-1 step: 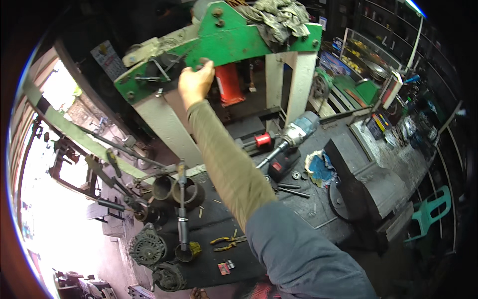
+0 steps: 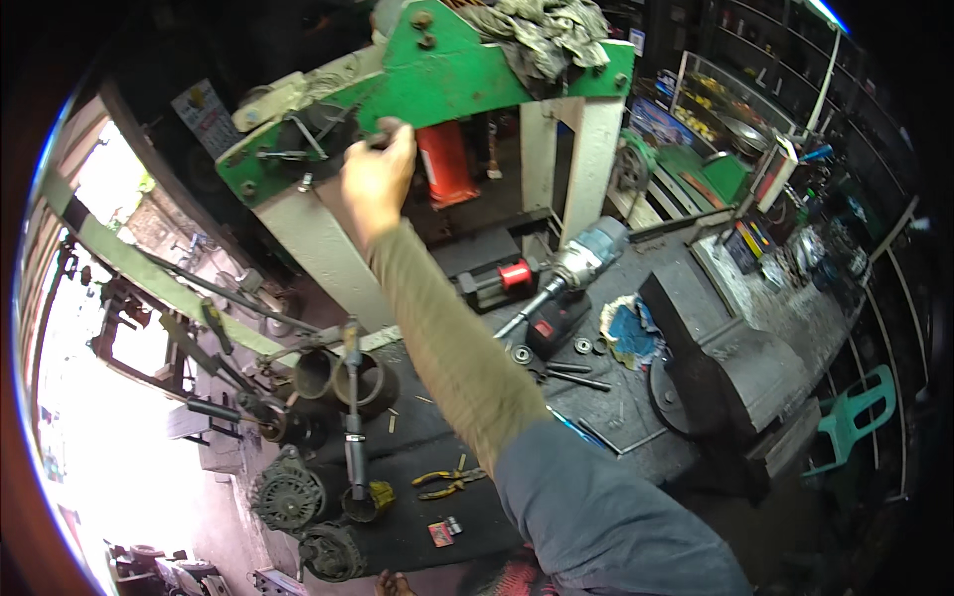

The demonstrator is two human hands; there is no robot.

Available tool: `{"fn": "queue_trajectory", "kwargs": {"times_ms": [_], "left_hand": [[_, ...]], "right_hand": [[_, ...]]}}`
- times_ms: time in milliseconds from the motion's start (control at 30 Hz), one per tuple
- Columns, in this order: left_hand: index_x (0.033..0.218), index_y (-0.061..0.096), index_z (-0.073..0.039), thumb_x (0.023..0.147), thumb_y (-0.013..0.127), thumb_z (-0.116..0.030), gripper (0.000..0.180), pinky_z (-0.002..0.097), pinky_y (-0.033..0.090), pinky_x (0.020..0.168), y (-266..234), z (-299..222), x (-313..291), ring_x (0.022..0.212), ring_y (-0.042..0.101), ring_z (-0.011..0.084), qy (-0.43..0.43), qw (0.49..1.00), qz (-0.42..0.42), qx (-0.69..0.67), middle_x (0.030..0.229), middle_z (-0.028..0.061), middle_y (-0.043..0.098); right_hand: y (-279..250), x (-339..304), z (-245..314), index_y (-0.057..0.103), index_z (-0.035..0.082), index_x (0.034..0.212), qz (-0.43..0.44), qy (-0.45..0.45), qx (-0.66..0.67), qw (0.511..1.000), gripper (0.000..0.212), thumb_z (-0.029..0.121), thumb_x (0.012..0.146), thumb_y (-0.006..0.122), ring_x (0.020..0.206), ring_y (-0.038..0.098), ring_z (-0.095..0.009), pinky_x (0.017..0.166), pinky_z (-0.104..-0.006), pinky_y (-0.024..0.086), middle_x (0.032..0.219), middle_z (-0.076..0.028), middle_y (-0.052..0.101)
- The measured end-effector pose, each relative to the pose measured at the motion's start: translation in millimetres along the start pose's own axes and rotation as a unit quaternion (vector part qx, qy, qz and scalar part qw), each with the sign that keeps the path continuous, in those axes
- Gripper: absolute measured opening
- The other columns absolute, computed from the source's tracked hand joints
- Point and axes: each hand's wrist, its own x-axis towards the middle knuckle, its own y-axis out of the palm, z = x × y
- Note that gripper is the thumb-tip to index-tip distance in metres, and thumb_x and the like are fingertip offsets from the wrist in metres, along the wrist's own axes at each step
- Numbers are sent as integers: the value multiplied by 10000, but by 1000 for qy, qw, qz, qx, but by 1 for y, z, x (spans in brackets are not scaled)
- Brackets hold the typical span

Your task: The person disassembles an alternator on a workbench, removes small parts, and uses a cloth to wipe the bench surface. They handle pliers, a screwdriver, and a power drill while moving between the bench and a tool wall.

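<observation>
While forearm (image 2: 447, 343) slants, right hand (image 2: 378, 181) — raised, outstretched

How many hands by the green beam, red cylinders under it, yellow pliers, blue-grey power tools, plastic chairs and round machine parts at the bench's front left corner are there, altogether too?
Right hand: 1
Red cylinder: 1
Yellow pliers: 1
Blue-grey power tool: 1
Plastic chair: 1
Round machine parts: 2
Total: 7

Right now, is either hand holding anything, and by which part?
Cannot be told: the dark shape at the right hand, by the green beam, is unclear; the left hand barely shows.
</observation>
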Motion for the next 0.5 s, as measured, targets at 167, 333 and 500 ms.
{"fn": "queue_trajectory", "kwargs": {"times_ms": [167,333,500], "left_hand": [[1194,654,17,939,677,-84,275,316,520,823,31,-23,32,941,621,156,45,991,114,-62,1037,73,676],[1170,669,25,917,707,-4,258,226,498,735,56,-54,51,823,585,79,94,973,178,-110,969,31,663],[1168,666,40,914,711,-2,260,217,512,731,69,-83,31,809,602,73,110,958,242,-102,958,45,683]], "right_hand": [[-219,-142,76,647,23,1088,373,103,125,914,168,-16,926,672,760,599,-59,635,-230,484,893,-6,643],[-414,-121,33,721,16,1107,604,171,-226,745,278,193,893,726,962,727,-285,833,-394,567,1029,-168,743],[-494,-49,-84,603,3,1238,309,49,-603,734,468,35,781,701,1132,615,-426,948,-502,531,1264,-224,597]]}}
